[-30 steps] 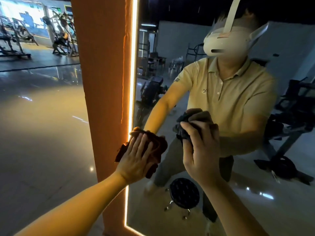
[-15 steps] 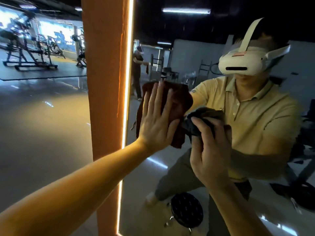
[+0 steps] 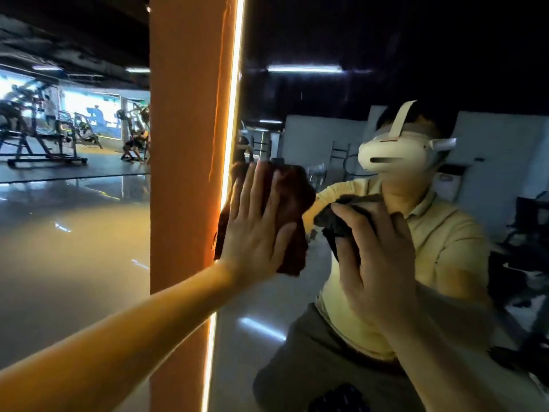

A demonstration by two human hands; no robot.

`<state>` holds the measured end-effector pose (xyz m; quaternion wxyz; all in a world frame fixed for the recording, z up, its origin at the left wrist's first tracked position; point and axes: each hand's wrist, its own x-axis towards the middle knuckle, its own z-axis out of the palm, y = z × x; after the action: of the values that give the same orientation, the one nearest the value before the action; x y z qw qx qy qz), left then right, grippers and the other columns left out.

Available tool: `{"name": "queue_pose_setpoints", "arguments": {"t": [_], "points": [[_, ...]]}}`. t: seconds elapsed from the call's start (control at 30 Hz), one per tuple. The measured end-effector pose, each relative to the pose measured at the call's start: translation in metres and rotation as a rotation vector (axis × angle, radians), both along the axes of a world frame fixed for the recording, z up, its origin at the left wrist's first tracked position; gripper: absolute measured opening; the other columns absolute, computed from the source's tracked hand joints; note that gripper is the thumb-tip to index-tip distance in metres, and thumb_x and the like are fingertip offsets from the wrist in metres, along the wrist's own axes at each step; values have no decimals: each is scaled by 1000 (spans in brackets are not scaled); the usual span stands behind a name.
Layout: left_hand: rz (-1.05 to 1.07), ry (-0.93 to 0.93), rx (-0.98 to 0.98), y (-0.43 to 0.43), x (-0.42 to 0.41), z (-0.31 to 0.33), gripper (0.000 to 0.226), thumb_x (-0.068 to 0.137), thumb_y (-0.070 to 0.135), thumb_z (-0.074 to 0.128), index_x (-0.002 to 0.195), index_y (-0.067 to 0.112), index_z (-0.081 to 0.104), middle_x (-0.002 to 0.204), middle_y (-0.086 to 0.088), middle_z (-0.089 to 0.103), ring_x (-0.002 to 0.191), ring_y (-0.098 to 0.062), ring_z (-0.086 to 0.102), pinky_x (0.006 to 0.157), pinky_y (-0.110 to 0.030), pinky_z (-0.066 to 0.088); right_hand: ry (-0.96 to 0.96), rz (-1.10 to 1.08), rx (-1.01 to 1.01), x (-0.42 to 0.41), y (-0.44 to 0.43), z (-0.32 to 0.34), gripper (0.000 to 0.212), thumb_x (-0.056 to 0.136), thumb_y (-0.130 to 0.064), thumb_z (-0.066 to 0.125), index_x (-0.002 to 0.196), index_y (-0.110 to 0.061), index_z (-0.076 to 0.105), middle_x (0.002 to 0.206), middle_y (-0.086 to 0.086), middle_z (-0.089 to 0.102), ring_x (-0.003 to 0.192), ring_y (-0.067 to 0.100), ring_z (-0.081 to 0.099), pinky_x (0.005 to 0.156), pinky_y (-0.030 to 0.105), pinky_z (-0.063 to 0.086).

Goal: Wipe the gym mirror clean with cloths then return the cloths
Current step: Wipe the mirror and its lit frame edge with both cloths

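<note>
The gym mirror (image 3: 341, 93) fills the right of the head view, edged on its left by a lit strip. My left hand (image 3: 255, 230) lies flat with fingers spread, pressing a dark red cloth (image 3: 292, 203) against the glass near that lit edge. Just to the right, my right hand (image 3: 377, 257) presses a bunched dark grey cloth (image 3: 335, 224) onto the mirror. Both cloths are partly hidden behind my hands. The glass reflects a person in a yellow polo shirt wearing a white headset.
An orange pillar (image 3: 187, 144) borders the mirror on the left. Beyond it a glossy floor (image 3: 68, 248) stretches to gym machines (image 3: 38, 144) at the far left. A black round stool (image 3: 341, 399) shows at the bottom of the reflection.
My left hand slid the red cloth upward from low on the mirror's left edge, then a little back toward that edge. My right hand and grey cloth rose slightly. My view tilted up.
</note>
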<state>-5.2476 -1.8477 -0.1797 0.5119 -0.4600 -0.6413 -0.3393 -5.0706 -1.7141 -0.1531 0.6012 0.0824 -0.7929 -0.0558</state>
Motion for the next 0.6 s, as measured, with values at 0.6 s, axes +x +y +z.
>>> {"name": "queue_pose_setpoints", "arguments": {"t": [0.6], "points": [[222,180,-36,-28,-24,10,69,111,51,16,167,11,12,174,-19,6,162,-33,5,131,-53,9,194,-116,244,9,21,-86,35,101,-15,47,135,-4,52,125,21,55,94,27,61,73,31,51]]}}
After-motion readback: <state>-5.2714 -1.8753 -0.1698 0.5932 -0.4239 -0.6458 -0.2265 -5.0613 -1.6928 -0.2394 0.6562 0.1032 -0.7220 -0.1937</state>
